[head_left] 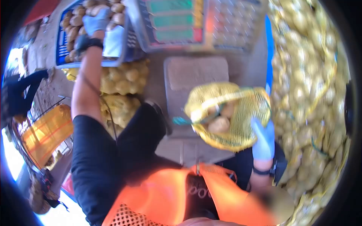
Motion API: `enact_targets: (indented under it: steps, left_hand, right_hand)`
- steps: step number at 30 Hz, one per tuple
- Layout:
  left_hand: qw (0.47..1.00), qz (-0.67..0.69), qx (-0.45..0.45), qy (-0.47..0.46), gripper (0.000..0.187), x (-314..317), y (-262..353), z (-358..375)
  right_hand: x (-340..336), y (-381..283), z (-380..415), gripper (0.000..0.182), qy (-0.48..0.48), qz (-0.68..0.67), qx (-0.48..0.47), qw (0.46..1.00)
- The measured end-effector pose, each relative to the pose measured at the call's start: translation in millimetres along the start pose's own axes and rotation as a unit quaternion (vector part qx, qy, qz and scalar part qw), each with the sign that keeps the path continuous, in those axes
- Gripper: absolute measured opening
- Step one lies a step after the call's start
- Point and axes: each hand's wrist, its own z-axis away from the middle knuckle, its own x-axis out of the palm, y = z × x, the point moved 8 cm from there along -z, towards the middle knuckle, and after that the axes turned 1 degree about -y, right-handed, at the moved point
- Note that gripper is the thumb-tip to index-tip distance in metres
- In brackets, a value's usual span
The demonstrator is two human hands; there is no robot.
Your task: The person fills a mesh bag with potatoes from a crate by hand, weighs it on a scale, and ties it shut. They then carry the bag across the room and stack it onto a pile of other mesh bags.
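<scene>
My left hand [95, 23], in a blue glove, reaches into a blue plastic crate [59, 48] at the upper left. Its fingers appear closed around a potato [98, 10], partly hidden and blurred. Many more potatoes [72, 34] fill the crate around it. My right hand [263, 138], also gloved in blue, grips the rim of a yellow mesh bag [230, 141] at its right side. The bag's mouth is open towards me, and a few potatoes [219, 124] show inside. A green tie [181, 121] sticks out on its left.
A grey platform [196, 73] lies behind the bag, with a scale display panel and keypad [173, 22] above it. Filled mesh sacks [305, 83] stack along the right. Other filled sacks [124, 81] stand beneath the crate. An orange sheet [48, 132] hangs at left.
</scene>
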Motion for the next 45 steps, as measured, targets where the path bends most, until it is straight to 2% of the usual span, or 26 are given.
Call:
enact_targets:
  steps: [1, 2, 3, 4, 5, 6, 7, 8, 9, 10, 12, 13, 14, 15, 16, 19, 20, 24, 27, 29, 33, 34, 39, 42, 44, 45]
  left_hand:
    - [0.968, 0.243, -0.052, -0.027, 0.029, -6, 17, 15]
    - [0.959, 0.270, -0.017, -0.080, 0.037, -21, 67, 36]
    - [0.940, 0.321, -0.083, -0.079, 0.043, -37, 103, 61]
    - [0.935, 0.333, -0.062, -0.100, 0.042, -55, 153, 87]
    - [0.851, 0.458, 0.028, -0.257, 0.038, -67, 212, 114]
    - [0.793, 0.539, -0.004, -0.284, 0.038, -84, 244, 145]
    - [0.935, 0.170, 0.201, -0.237, 0.045, -109, 267, 172]
    - [0.878, 0.314, 0.113, -0.343, 0.048, -104, 297, 214]
    - [0.732, 0.538, 0.087, -0.408, 0.053, -109, 329, 232]
    - [0.751, 0.524, 0.135, -0.378, 0.065, -113, 347, 257]
    - [0.789, 0.406, 0.185, -0.423, 0.068, -103, 366, 286]
    - [0.822, 0.273, 0.185, -0.464, 0.073, -82, 367, 305]
    - [0.807, 0.221, 0.240, -0.492, 0.064, -66, 370, 326]
    - [0.748, 0.083, 0.204, -0.626, 0.054, -43, 352, 350]
    - [0.739, -0.013, 0.310, -0.598, 0.040, -34, 335, 363]
    - [0.711, -0.195, 0.351, -0.577, 0.038, -46, 322, 370]
    - [0.710, -0.178, 0.444, -0.517, 0.037, -76, 354, 371]
    - [0.713, -0.187, 0.544, -0.400, 0.030, -100, 344, 366]
    - [0.741, -0.208, 0.552, -0.320, 0.028, -112, 344, 345]
    - [0.743, -0.177, 0.579, -0.287, 0.028, -134, 356, 348]
    - [0.770, -0.156, 0.548, -0.287, 0.027, -159, 357, 362]
    - [0.777, -0.162, 0.532, -0.295, 0.026, -153, 348, 366]
    - [0.805, -0.198, 0.448, -0.333, 0.029, -126, 320, 374]
    - [0.827, -0.090, 0.446, -0.329, 0.037, -136, 336, 368]
    - [0.844, 0.018, 0.449, -0.292, 0.044, -157, 354, 354]
    - [0.850, 0.015, 0.446, -0.280, 0.044, -160, 353, 346]
  right_hand:
    - [3, -2, -1, 0.032, 0.021, -0.016, 0.000, 1.000]
    - [7, -2, -3, 0.034, 0.013, -0.033, 0.002, 0.999]
    - [9, -2, -4, 0.036, 0.003, -0.049, 0.002, 0.999]
    - [8, 1, -4, 0.037, 0.006, -0.050, -0.003, 0.999]
    - [8, 3, -3, 0.037, 0.004, -0.052, -0.012, 0.999]
    - [9, 6, -3, 0.039, -0.010, -0.051, -0.019, 0.998]
    - [11, 6, 1, 0.039, -0.009, -0.058, -0.021, 0.998]
    - [16, 4, 6, 0.039, -0.023, -0.078, -0.028, 0.996]
    - [19, 1, 8, 0.040, -0.040, -0.099, -0.039, 0.994]
    - [17, 4, 9, 0.041, -0.035, -0.085, -0.051, 0.994]
    - [16, 8, 19, 0.041, -0.040, -0.105, -0.062, 0.992]
    - [15, 10, 22, 0.041, -0.044, -0.114, -0.067, 0.990]
    - [9, 20, 17, 0.042, -0.053, -0.084, -0.098, 0.990]
    - [7, 29, 15, 0.042, -0.058, -0.091, -0.103, 0.989]
    - [3, 35, 15, 0.037, -0.048, -0.115, -0.108, 0.986]
    - [-5, 31, 23, 0.041, -0.063, -0.139, -0.126, 0.980]
    - [-7, 31, 21, 0.041, -0.059, -0.163, -0.131, 0.976]
    - [-9, 16, 17, 0.040, -0.042, -0.163, -0.156, 0.973]
    - [1, -5, 25, 0.040, -0.051, -0.159, -0.208, 0.964]
    - [-3, -5, 28, 0.033, -0.017, -0.180, -0.163, 0.970]
    - [-8, -9, 46, 0.030, -0.041, -0.152, -0.226, 0.961]
    - [-7, 3, 40, 0.026, -0.049, -0.117, -0.167, 0.978]
    - [5, 16, 30, 0.020, -0.042, -0.104, -0.180, 0.977]
    - [-1, 1, 23, 0.021, -0.036, -0.061, -0.234, 0.970]
    - [-9, -11, 29, 0.024, 0.019, 0.143, -0.229, 0.963]
    - [-10, -15, 31, 0.024, 0.012, 0.148, -0.239, 0.960]
